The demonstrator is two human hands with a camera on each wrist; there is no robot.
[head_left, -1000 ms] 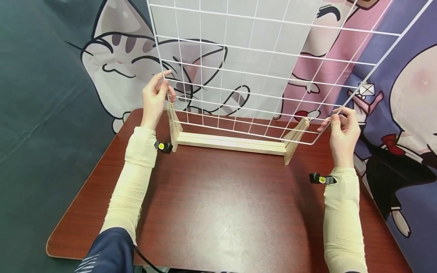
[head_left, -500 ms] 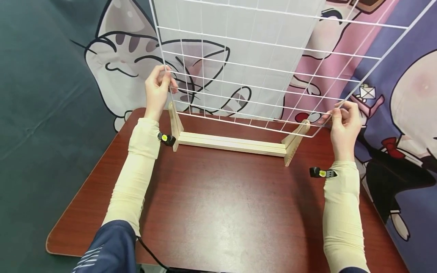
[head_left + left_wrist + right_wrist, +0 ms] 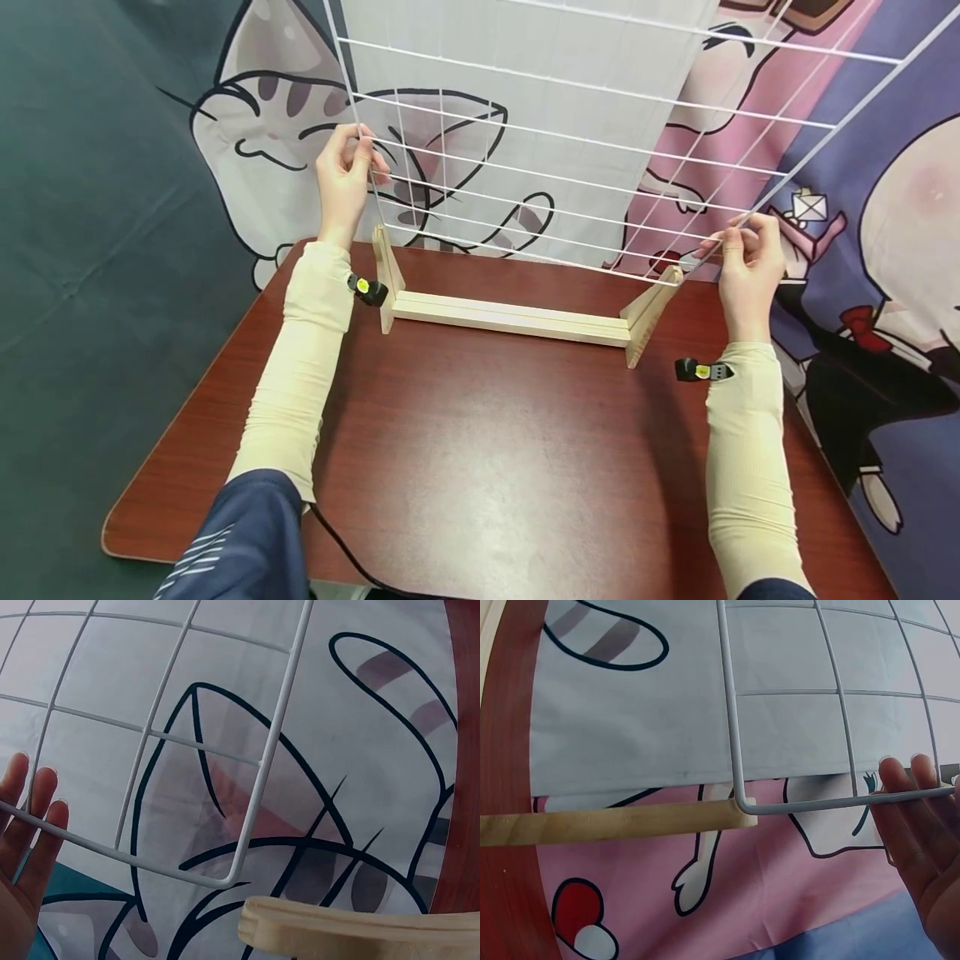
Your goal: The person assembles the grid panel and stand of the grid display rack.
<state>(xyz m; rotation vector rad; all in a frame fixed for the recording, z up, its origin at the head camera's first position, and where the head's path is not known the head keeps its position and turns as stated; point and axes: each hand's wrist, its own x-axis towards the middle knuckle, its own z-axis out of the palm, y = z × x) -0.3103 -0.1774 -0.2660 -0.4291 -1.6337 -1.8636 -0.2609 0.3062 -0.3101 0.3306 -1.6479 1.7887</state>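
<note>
A white wire grid panel [image 3: 834, 127] is held up in front of me, its top beyond the head view. My left hand [image 3: 343, 179] pinches its left side wire; my right hand [image 3: 752, 267] pinches the right side wire. Below is a pale wooden stand with a grooved crossbar [image 3: 510, 319], a left upright [image 3: 386, 279] and a right upright [image 3: 651, 315]. In the left wrist view, a gap shows between the panel's corner [image 3: 231, 880] and the wooden upright [image 3: 360, 930]. The other corner [image 3: 742, 801] overlaps the upright's tip in the right wrist view; contact cannot be told.
The stand rests on a reddish-brown table [image 3: 480, 442]. Behind it hangs a backdrop cloth [image 3: 592, 125] with cartoon figures. A black cable [image 3: 345, 546] runs by the left sleeve at the table's front edge. Each wrist wears a small black camera.
Both hands have raised the panel slightly and moved it farther back, so its bottom edge now appears near the tops of the uprights. The stand has stayed in place.
</note>
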